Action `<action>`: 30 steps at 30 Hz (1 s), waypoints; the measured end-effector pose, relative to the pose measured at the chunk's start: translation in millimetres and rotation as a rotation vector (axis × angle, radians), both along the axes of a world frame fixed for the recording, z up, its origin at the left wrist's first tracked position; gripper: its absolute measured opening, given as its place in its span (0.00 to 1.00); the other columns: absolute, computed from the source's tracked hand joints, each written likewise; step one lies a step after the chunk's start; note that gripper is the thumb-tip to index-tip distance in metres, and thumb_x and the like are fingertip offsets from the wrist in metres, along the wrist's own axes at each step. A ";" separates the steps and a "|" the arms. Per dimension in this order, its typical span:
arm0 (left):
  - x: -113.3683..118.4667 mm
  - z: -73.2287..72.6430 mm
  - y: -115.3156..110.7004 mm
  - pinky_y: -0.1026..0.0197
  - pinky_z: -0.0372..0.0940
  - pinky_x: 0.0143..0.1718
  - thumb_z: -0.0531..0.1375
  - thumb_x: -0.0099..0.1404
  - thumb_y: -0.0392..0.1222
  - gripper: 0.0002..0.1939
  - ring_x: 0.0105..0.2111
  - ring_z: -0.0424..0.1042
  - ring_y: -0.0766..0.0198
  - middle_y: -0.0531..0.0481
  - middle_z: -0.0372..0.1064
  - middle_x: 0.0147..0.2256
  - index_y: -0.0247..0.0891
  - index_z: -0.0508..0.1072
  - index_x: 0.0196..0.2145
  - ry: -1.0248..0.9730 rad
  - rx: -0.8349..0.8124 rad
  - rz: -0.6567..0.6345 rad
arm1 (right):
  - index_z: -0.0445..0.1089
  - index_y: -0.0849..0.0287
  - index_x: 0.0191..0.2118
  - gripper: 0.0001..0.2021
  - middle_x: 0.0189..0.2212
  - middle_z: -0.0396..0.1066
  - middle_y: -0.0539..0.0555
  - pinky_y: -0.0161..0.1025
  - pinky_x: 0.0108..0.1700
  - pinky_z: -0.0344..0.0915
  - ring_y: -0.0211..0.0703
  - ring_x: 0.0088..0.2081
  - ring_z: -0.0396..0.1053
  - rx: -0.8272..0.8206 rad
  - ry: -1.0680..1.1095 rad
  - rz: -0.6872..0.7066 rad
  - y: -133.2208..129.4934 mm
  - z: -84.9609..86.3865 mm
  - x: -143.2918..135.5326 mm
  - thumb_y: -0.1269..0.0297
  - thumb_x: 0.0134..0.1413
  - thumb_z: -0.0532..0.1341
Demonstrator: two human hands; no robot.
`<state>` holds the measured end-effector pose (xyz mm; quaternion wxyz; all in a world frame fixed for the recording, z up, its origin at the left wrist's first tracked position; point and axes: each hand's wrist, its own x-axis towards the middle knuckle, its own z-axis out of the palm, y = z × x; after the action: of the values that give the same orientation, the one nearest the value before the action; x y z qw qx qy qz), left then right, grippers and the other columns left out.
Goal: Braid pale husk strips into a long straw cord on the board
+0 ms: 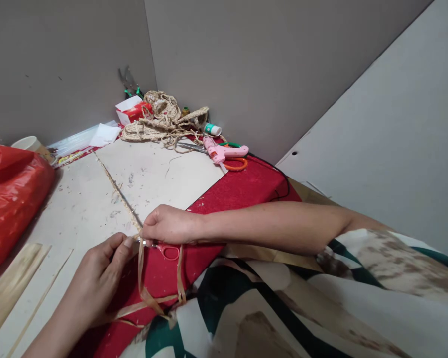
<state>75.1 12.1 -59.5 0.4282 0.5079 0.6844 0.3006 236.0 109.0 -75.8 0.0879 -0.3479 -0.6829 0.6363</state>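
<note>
The plaited cord (114, 184) is straw-yellow flecked with brown, and the fibre strips (141, 268) at bottom centre are pale tan. The board (78, 199) is off-white with grey smudges, the cloth (254, 184) deep red, the plastic bag (15, 194) at far left a glossy orange-red. Near upper centre, the glue gun (220, 149) is pink. The garment (269, 308) at lower right mixes white, dark green and mottled brown patches.

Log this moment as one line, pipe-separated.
left hand: closed on near end of braid | right hand: closed on same end | loose strips: hanging below hands | pink glue gun: beyond right hand
</note>
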 end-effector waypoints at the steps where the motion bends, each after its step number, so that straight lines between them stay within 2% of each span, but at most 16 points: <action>1: 1.4 -1.8 -2.1 0.65 0.54 0.23 0.60 0.61 0.51 0.15 0.20 0.62 0.63 0.53 0.64 0.18 0.40 0.68 0.23 0.138 0.045 -0.058 | 0.69 0.64 0.23 0.09 0.16 0.61 0.46 0.31 0.23 0.49 0.29 0.19 0.53 0.003 0.002 -0.011 -1.7 2.0 0.0 0.68 0.49 0.56; 4: 10.3 -8.7 -11.4 0.63 0.48 0.21 0.53 0.65 0.47 0.11 0.17 0.61 0.61 0.52 0.64 0.17 0.41 0.69 0.30 0.625 0.207 -0.201 | 0.68 0.64 0.23 0.08 0.14 0.58 0.44 0.30 0.21 0.48 0.28 0.17 0.50 -0.087 0.025 -0.081 -8.4 8.7 0.2 0.69 0.49 0.57; 7: 21.0 -13.3 -20.8 0.61 0.39 0.20 0.53 0.62 0.37 0.08 0.15 0.61 0.58 0.49 0.63 0.16 0.38 0.71 0.36 1.035 0.316 -0.294 | 0.65 0.62 0.21 0.09 0.10 0.49 0.41 0.32 0.18 0.41 0.28 0.14 0.44 -0.167 0.020 -0.128 -14.9 9.8 0.7 0.67 0.49 0.58; 9: 26.8 -14.6 -24.6 0.60 0.38 0.21 0.52 0.59 0.31 0.11 0.16 0.62 0.57 0.47 0.63 0.17 0.35 0.72 0.37 1.185 0.341 -0.356 | 0.63 0.62 0.21 0.10 0.10 0.48 0.41 0.32 0.17 0.40 0.28 0.14 0.43 -0.159 0.044 -0.126 -17.7 5.7 0.6 0.65 0.50 0.58; 11: 31.1 -15.8 -26.0 0.60 0.38 0.21 0.52 0.57 0.29 0.13 0.18 0.62 0.56 0.45 0.63 0.19 0.34 0.73 0.37 1.197 0.363 -0.366 | 0.64 0.62 0.21 0.11 0.10 0.49 0.41 0.31 0.17 0.42 0.28 0.14 0.45 -0.143 0.085 -0.131 -18.9 -0.2 -0.2 0.65 0.50 0.59; 15: 36.9 -18.0 -26.3 0.60 0.38 0.22 0.58 0.53 0.30 0.12 0.16 0.57 0.60 0.48 0.63 0.19 0.39 0.74 0.35 0.839 0.400 -0.261 | 0.68 0.64 0.25 0.07 0.10 0.52 0.41 0.29 0.15 0.41 0.27 0.13 0.45 -0.238 0.117 -0.127 -17.3 -6.4 -0.7 0.68 0.50 0.59; 18: 37.1 -11.8 -28.9 0.60 0.41 0.21 0.59 0.57 0.35 0.03 0.15 0.57 0.62 0.50 0.63 0.17 0.42 0.72 0.28 0.596 0.244 -0.378 | 0.67 0.64 0.26 0.07 0.08 0.48 0.40 0.28 0.13 0.38 0.27 0.11 0.41 -0.389 0.170 -0.082 -13.8 -2.5 3.4 0.69 0.52 0.57; 20: 31.2 -1.4 -30.3 0.61 0.46 0.21 0.57 0.61 0.41 0.08 0.15 0.59 0.63 0.51 0.64 0.16 0.42 0.70 0.24 0.460 0.122 -0.450 | 0.66 0.64 0.26 0.07 0.08 0.45 0.38 0.27 0.13 0.36 0.27 0.11 0.38 -0.476 0.214 -0.076 -10.9 1.9 7.4 0.70 0.55 0.56; 21: 26.1 4.7 -29.8 0.62 0.49 0.21 0.57 0.63 0.44 0.11 0.15 0.60 0.64 0.52 0.64 0.16 0.42 0.69 0.23 0.398 0.107 -0.420 | 0.65 0.65 0.27 0.08 0.08 0.45 0.38 0.27 0.14 0.35 0.26 0.12 0.37 -0.511 0.230 -0.073 -9.5 3.9 9.3 0.71 0.55 0.55; 22: 20.2 10.8 -28.3 0.63 0.51 0.21 0.57 0.63 0.46 0.14 0.16 0.60 0.64 0.53 0.63 0.16 0.42 0.68 0.21 0.354 0.128 -0.337 | 0.65 0.65 0.27 0.07 0.08 0.44 0.38 0.26 0.14 0.34 0.26 0.12 0.36 -0.542 0.243 -0.067 -8.1 5.4 11.0 0.72 0.56 0.55; 24: 8.4 20.0 -21.8 0.65 0.55 0.22 0.59 0.62 0.49 0.15 0.19 0.62 0.65 0.54 0.63 0.17 0.41 0.67 0.21 0.330 0.239 -0.051 | 0.65 0.66 0.28 0.07 0.08 0.45 0.37 0.26 0.14 0.34 0.26 0.12 0.34 -0.585 0.272 -0.041 -5.7 6.4 13.0 0.72 0.56 0.55; 26: 1.9 22.2 -12.3 0.66 0.60 0.27 0.63 0.58 0.52 0.12 0.25 0.68 0.63 0.52 0.70 0.23 0.41 0.72 0.27 0.192 0.241 0.175 | 0.65 0.66 0.29 0.06 0.09 0.45 0.37 0.25 0.14 0.34 0.25 0.12 0.35 -0.597 0.297 -0.017 -4.1 4.8 13.3 0.71 0.55 0.56; 28: 3.4 17.4 -3.5 0.65 0.65 0.33 0.66 0.54 0.52 0.16 0.30 0.72 0.61 0.50 0.74 0.29 0.40 0.75 0.37 -0.132 0.075 0.224 | 0.64 0.65 0.28 0.06 0.09 0.46 0.38 0.25 0.14 0.34 0.25 0.12 0.35 -0.585 0.312 0.003 -3.3 1.9 12.5 0.69 0.53 0.58; 30: 10.3 9.1 2.1 0.65 0.66 0.33 0.67 0.54 0.50 0.19 0.27 0.71 0.65 0.50 0.74 0.27 0.39 0.74 0.41 -0.433 -0.094 0.191 | 0.63 0.64 0.26 0.07 0.09 0.47 0.38 0.26 0.14 0.35 0.25 0.13 0.37 -0.549 0.316 0.031 -2.8 -0.8 11.5 0.67 0.52 0.60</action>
<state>85.4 14.2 -50.4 0.5577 0.3439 0.6348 0.4095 247.6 106.2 -76.6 0.0860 -0.2452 -0.4688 0.8442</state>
